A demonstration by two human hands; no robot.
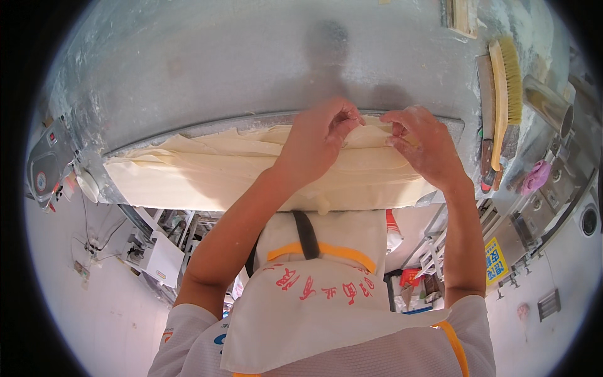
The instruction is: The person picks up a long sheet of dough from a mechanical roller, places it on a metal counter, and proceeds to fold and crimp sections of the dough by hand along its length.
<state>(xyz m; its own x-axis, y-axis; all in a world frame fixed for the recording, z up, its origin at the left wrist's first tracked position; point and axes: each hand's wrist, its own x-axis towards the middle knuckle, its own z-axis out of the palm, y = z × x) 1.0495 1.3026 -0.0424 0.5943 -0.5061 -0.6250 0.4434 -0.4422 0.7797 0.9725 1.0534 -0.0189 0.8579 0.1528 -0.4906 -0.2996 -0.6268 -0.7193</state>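
Note:
Layered sheets of pale dough lie along the near edge of the metal worktop, folded and uneven at their far side. My left hand is closed, thumb and fingertips pinched on the far edge of the dough, toward the middle right. My right hand is beside it over the dough's right part, fingers bent and apart, tips close to or touching the sheets; whether they grip anything is hard to see. A pale apron covers my front below the worktop.
At the right lie a long brush, a flat blade, a wooden piece, a metal cylinder and a pink cloth. A grey appliance is at the far left. Racks and boxes are below the worktop.

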